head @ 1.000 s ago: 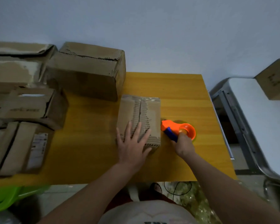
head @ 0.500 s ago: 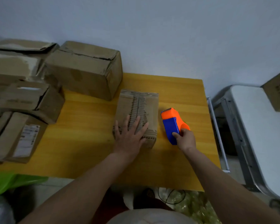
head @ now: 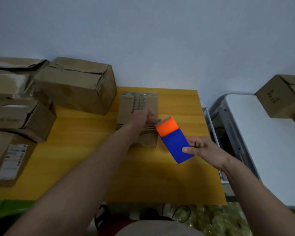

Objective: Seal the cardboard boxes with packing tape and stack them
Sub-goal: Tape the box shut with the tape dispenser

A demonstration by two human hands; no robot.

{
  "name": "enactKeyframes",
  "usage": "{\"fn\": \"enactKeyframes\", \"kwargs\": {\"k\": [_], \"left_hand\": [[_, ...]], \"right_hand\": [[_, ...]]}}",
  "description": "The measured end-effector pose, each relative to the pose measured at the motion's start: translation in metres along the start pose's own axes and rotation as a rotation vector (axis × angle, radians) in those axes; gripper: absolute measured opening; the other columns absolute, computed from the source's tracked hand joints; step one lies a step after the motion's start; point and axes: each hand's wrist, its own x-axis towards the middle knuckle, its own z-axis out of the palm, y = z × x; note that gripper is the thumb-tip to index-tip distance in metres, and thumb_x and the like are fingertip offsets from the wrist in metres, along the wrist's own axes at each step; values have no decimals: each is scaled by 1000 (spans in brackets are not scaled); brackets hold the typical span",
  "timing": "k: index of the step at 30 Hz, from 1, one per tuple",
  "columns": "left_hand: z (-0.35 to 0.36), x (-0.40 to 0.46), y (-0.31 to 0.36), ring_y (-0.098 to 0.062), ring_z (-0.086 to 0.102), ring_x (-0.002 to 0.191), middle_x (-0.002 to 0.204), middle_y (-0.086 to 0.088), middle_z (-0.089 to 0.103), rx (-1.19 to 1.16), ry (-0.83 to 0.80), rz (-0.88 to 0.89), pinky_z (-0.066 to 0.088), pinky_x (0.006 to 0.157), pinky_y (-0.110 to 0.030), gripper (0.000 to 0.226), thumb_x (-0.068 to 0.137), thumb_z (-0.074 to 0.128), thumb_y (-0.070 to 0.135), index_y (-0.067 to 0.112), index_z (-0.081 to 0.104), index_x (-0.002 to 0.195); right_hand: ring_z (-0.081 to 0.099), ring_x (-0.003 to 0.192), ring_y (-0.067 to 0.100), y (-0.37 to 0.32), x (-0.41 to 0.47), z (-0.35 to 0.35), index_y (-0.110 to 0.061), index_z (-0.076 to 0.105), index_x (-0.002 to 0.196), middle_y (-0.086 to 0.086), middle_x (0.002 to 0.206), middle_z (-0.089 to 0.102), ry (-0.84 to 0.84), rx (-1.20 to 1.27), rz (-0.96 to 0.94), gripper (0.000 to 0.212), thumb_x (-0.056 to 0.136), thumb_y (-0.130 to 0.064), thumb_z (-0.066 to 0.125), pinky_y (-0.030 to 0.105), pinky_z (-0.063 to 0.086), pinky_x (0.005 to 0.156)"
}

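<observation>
The small cardboard box (head: 140, 106) lies flat on the yellow desk (head: 85, 160), toward its far right corner, its top ribbed and glossy with tape. The left hand (head: 146, 119) is over the box's middle; it is blurred, so I cannot tell whether its fingers are spread or curled. The right hand (head: 201, 149) pinches the blue end of the orange-and-blue tape dispenser (head: 173, 139), held just beside the box's right edge, above the desk. Larger cardboard boxes (head: 75, 86) crowd the desk's far left side.
</observation>
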Motion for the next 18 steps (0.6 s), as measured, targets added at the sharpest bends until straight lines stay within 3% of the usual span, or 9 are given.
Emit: {"fn": "enactKeyframes", "kwargs": {"k": [2, 5, 9, 11, 14, 16, 18], "left_hand": [[-10, -3, 1, -11, 59, 61, 62, 3, 68, -10, -129, -86, 45, 67, -26, 39, 101, 43, 36, 11, 67, 84], [-23, -11, -5, -14, 63, 74, 77, -3, 70, 27, -201, -67, 50, 75, -27, 31, 99, 50, 30, 7, 69, 91], [-34, -24, -23, -19, 65, 79, 85, -9, 71, -24, -231, -41, 54, 85, -37, 14, 93, 59, 12, 6, 72, 92], [-37, -28, -34, -15, 65, 72, 75, -4, 72, -31, -176, -62, 57, 76, -31, 13, 93, 59, 8, 8, 72, 88], [-38, -33, -41, -9, 64, 61, 63, 3, 69, -51, -51, -65, 55, 63, -22, 16, 94, 57, 7, 11, 67, 83], [-39, -33, -44, -6, 61, 56, 55, 8, 66, -43, 56, -46, 52, 56, -18, 21, 94, 58, 6, 14, 65, 76], [-42, -34, -48, -10, 56, 61, 54, 9, 64, -12, 164, -23, 47, 56, -19, 23, 93, 61, 7, 16, 65, 72]], "right_hand": [[69, 95, 23, -2, -1, -2, 3, 65, 107, 14, 104, 72, -36, 13, 27, 19, 91, -2, 56, 27, 53, 79], [67, 92, 24, -2, 3, -3, 5, 66, 102, 17, 101, 71, -74, -4, 87, 18, 88, -7, 63, 32, 53, 82], [61, 85, 26, -12, 10, 4, 9, 62, 98, 18, 94, 67, -175, -25, 159, 47, 68, -26, 76, 33, 48, 74], [56, 84, 29, -15, 16, 11, 15, 55, 104, 22, 94, 61, -211, -27, 189, 65, 63, -31, 74, 35, 43, 72], [58, 91, 34, -20, 23, 25, 14, 52, 115, 35, 105, 60, -284, -23, 226, 65, 67, -27, 69, 41, 45, 79], [63, 88, 33, -22, 27, 32, 8, 55, 117, 29, 104, 64, -312, 8, 256, 57, 74, -26, 71, 40, 51, 77], [66, 75, 26, -26, 32, 41, 0, 63, 108, 19, 94, 69, -285, 10, 284, 51, 78, -41, 74, 36, 54, 69]]}}
